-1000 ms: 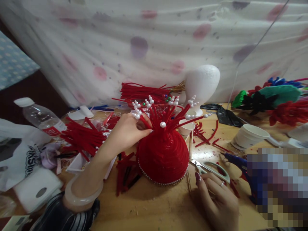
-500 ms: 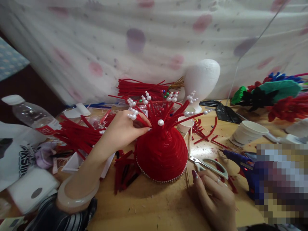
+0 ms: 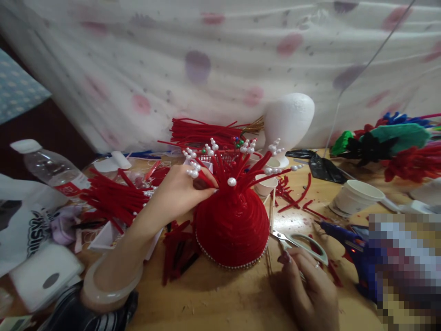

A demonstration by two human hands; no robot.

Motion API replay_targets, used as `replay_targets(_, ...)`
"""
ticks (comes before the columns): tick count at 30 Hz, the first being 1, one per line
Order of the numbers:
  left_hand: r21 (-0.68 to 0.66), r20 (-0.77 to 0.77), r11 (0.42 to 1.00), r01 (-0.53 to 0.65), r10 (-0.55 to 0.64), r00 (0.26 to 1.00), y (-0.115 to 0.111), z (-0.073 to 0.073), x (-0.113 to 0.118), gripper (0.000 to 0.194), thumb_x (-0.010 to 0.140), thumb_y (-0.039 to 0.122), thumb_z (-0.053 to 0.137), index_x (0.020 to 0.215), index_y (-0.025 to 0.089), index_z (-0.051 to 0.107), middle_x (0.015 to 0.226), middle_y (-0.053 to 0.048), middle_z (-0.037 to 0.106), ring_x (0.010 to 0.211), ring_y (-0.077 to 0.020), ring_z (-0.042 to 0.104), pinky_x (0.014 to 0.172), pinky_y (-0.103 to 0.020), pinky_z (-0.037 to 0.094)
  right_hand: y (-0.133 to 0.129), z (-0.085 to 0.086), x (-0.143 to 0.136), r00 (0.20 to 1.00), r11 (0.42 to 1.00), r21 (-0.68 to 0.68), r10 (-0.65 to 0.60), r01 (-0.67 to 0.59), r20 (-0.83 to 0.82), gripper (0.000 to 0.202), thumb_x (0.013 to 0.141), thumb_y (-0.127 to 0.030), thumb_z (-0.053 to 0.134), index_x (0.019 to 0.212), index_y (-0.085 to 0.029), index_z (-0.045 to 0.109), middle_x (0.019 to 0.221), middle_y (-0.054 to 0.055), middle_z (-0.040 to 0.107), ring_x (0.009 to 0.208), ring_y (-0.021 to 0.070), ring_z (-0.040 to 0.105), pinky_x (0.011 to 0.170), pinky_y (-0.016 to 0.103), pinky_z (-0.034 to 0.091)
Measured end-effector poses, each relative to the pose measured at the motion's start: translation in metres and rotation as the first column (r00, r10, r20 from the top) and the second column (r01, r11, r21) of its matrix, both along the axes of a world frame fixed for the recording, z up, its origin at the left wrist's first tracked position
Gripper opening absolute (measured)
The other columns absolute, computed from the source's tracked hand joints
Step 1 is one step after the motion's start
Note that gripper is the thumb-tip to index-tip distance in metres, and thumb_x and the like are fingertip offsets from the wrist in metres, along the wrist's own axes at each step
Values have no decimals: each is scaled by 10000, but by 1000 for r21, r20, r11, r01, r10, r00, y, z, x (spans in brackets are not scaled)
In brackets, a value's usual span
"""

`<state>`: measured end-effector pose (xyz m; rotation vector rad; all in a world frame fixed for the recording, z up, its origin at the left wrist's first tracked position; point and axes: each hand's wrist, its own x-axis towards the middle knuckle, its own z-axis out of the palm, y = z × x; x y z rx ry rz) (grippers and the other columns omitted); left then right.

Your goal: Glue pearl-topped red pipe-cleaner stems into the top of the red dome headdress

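Observation:
A dome-shaped red headpiece (image 3: 230, 230), wound in fuzzy strips with a pearl trim along its lower edge, stands on the table. Red pipe-cleaner stems tipped with white pearls fan out of its top, and one large pearl (image 3: 232, 182) sits at the front. My left hand (image 3: 188, 186) pinches a pearl-tipped red stem (image 3: 206, 176) near its base, at the upper left of the dome. Down at the right, my right hand (image 3: 308, 285) is curled with thumb and fingers together, beside the scissors (image 3: 303, 243); whatever it may hold is hidden.
A blue glue gun (image 3: 351, 243) with a lit red light lies at the right. Paper cups (image 3: 358, 197) and a white foam head (image 3: 289, 122) stand behind. Red pipe cleaners (image 3: 115, 197) and a plastic bottle (image 3: 51, 165) are at the left. Colourful flowers (image 3: 396, 138) lie far right.
The view has tilted slightly, so everything sits a little lower. My left hand keeps its pinch at the stem's base. My right thumb and fingers have shifted slightly closer to the scissors.

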<state>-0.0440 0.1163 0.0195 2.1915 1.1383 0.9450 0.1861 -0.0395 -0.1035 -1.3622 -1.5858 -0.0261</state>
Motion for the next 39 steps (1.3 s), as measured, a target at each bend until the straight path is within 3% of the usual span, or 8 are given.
replay_targets(5,17,-6,1000,20,-20,1000,1,-1,-1,64,729,203,690,755,217,747,747,-2,758,698,-171,688,679,-273,540,0,-12,5,994,995,19,-93,94,-55,236,968,-196,432,764,-210,551,839,39,584,713,134,577,590,224,473)
replay_targets(12,24,2,999,28,-28,1000,1,-1,-2,77,707,163,711,754,207,755,746,-8,768,696,-173,701,671,-272,550,3,-15,5,993,996,15,-86,87,-86,107,949,-229,508,858,-217,564,889,39,594,852,177,586,725,289,476)
replay_targets(21,35,-27,999,16,-15,1000,-1,3,2,59,712,165,709,746,196,746,734,-9,770,700,-175,709,661,-264,558,0,-11,0,992,994,-93,-67,56,-110,183,975,-272,460,830,-212,555,717,-12,569,645,137,560,603,250,447)
replay_targets(26,41,-19,998,40,-39,999,2,0,-1,67,723,179,701,777,183,740,777,-18,775,722,-177,715,698,-277,562,-3,-10,0,995,995,-68,-73,68,-70,244,989,-262,417,781,-209,534,684,-13,549,617,128,539,582,238,424)
replay_targets(34,13,-6,999,43,-43,999,5,-3,-2,76,722,201,702,787,199,742,793,-10,776,737,-180,719,719,-282,556,-4,-13,-1,987,984,-93,-156,152,-37,392,995,-290,422,612,-214,384,538,-60,388,477,90,407,489,213,332)
replay_targets(39,-16,-43,999,34,-35,998,0,2,-2,92,735,183,683,801,180,746,804,-18,776,749,-177,710,727,-281,545,-1,2,7,989,989,-7,-149,149,23,437,969,-262,482,550,-200,374,514,-53,393,463,77,403,487,215,319)
